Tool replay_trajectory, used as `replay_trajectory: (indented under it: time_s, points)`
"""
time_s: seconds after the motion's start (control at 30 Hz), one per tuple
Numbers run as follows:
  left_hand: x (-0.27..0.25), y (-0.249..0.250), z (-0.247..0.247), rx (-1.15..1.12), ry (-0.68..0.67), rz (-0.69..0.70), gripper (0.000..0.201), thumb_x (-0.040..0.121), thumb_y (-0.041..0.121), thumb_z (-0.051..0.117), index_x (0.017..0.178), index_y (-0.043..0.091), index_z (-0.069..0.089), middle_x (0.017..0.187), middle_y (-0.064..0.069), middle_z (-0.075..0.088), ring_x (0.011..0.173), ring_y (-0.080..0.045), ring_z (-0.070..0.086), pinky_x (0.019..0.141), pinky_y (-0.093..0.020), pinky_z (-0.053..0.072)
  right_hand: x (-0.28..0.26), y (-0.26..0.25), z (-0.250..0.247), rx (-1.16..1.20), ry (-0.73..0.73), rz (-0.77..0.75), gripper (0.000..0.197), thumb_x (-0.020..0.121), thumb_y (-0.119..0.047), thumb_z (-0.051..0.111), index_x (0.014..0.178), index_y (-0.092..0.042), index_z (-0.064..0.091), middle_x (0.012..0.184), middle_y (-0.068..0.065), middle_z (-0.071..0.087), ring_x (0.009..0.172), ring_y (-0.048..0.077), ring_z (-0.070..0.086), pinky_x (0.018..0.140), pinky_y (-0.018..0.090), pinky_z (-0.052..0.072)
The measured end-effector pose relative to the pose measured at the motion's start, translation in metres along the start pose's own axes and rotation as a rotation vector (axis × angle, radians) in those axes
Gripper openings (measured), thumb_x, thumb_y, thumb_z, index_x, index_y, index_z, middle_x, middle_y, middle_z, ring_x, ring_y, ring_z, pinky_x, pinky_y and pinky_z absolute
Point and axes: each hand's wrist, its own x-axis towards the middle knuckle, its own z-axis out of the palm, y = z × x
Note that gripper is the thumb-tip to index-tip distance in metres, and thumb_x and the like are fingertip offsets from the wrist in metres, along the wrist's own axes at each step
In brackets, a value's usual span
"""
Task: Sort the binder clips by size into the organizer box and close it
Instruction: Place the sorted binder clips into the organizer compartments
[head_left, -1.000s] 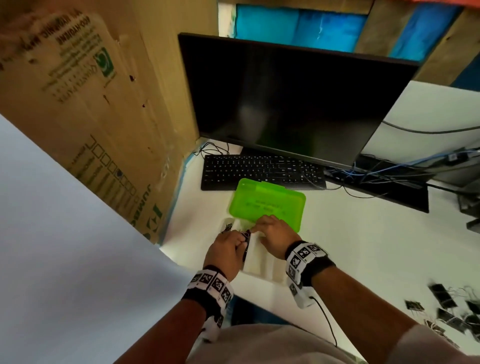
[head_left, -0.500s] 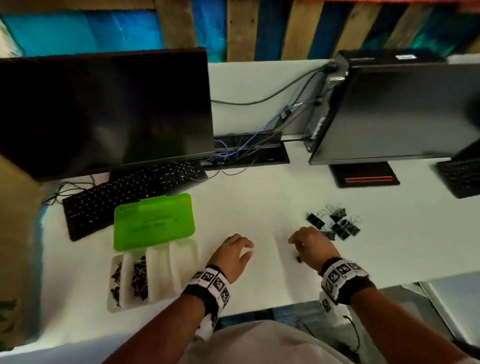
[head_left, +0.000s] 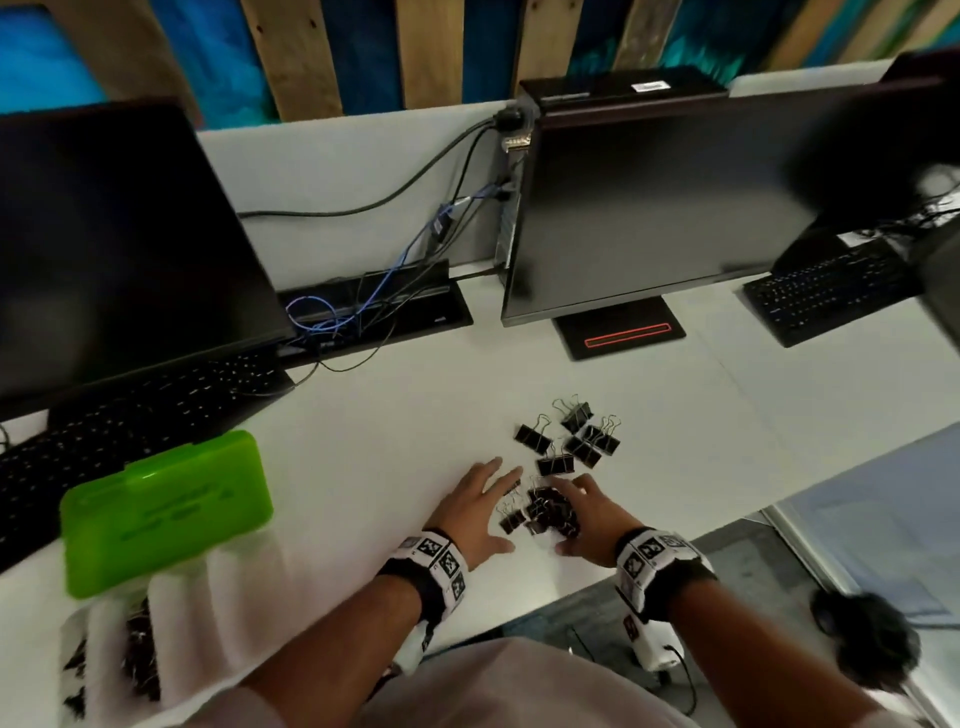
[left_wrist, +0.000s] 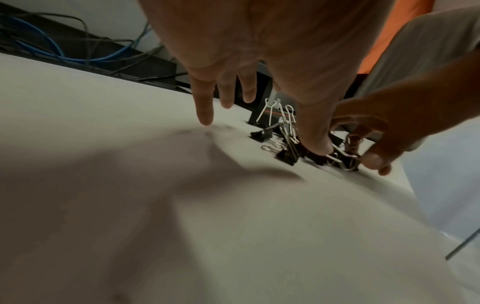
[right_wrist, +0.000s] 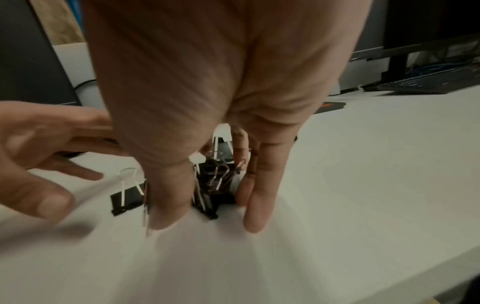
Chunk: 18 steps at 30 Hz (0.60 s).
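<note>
Left hand (head_left: 475, 512): we see it flat on the bench (head_left: 363, 467), fingers spread, holding nothing.
Right hand (head_left: 587, 525): fingers arched over a heap of clips (head_left: 545, 512); whether it grips any, we cannot tell.
Box (head_left: 166, 512): at our left, lid up.

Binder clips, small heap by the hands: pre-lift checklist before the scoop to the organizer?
1. Right hand cupped round small heap: ok.
2. Left hand open beside heap, not gripping: ok.
3. Firm hold on clips: cannot tell.
4. Green lid up, organizer box open: ok.
5. Heap all one size: cannot tell.
6. Larger clips left on desk: not ok, still unsorted.
</note>
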Motion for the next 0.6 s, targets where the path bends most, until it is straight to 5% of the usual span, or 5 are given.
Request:
replay_trajectory:
  time_s: [0.1,0.27,0.43,0.6]
  points:
    - [0.012,0.006,0.004,0.081,-0.053,0.025,0.095,0.074,0.036,0.074,0.142,0.046,0.008,0.157,0.013,-0.005,0.145,-0.016,-0.002,0.117,-0.047,0.018,0.007,-0.011,0.005,-0.021,0.053,-0.065,0.071,0.079,-0.021,0.07,0.14,-0.025,0.033,0.134,0.008,0.035,0.107,0.029,0.06,0.096,0.034,0.049]
    - [0.019,0.007,0.004,0.17,-0.017,-0.006,0.084,0.068,0.048,0.074,0.137,0.035,0.028,0.151,0.008,0.022,0.139,-0.016,0.019,0.112,-0.043,0.028,0.017,-0.029,0.016,-0.032,0.061,-0.132,0.053,0.083,-0.017,0.065,0.13,-0.012,0.042,0.13,0.012,0.039,0.101,0.034,0.061,0.09,0.038,0.05]
    - [0.003,-0.016,0.002,0.074,0.164,-0.02,0.037,0.076,0.028,0.07,0.109,0.023,0.054,0.124,0.004,0.045,0.115,-0.016,0.039,0.096,-0.036,0.044,0.032,-0.041,0.021,-0.055,0.094,-0.223,0.022,0.09,-0.018,0.052,0.11,-0.011,0.059,0.118,0.011,0.047,0.089,0.033,0.061,0.079,0.037,0.05]
    - [-0.022,-0.046,-0.009,-0.124,0.226,-0.123,0.031,0.071,0.018,0.077,0.099,0.017,0.063,0.112,-0.001,0.051,0.103,-0.013,0.042,0.096,-0.026,0.042,0.045,-0.063,0.025,-0.069,0.084,-0.285,0.023,0.087,-0.014,0.053,0.108,-0.015,0.063,0.119,0.008,0.051,0.093,0.034,0.061,0.078,0.033,0.047]
